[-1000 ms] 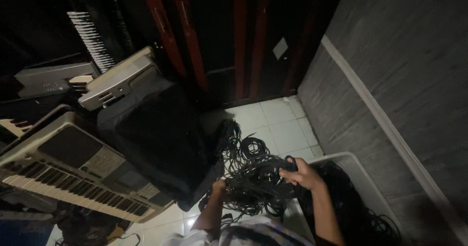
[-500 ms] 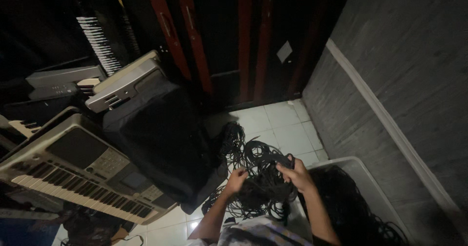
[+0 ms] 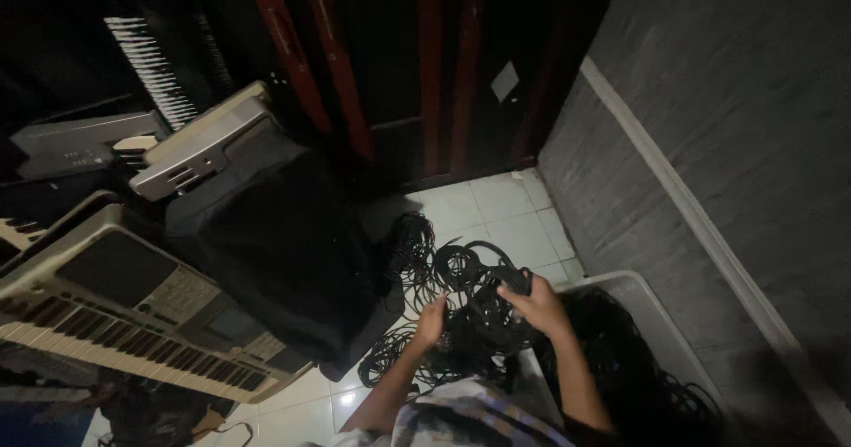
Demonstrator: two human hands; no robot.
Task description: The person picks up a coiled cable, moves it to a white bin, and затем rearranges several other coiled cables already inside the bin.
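Note:
A tangle of black cables [image 3: 461,274] hangs and spreads over the white tiled floor in front of me. My right hand [image 3: 537,304] grips a bundle of those cables at its upper right, close to the bin's corner. My left hand [image 3: 432,318] closes on cable loops on the left side of the same tangle. More coiled cables [image 3: 390,363] lie on the tiles below my left hand.
A white plastic bin [image 3: 660,323] with dark cables in it stands at the right against a grey wall [image 3: 709,146]. A black covered case [image 3: 275,243], a grey keyboard [image 3: 133,314] and stacked keyboards [image 3: 191,150] crowd the left. Dark red posts [image 3: 434,66] stand behind.
My hands have shifted slightly within the cable tangle, the left one rising toward the bundle. The view has moved a little.

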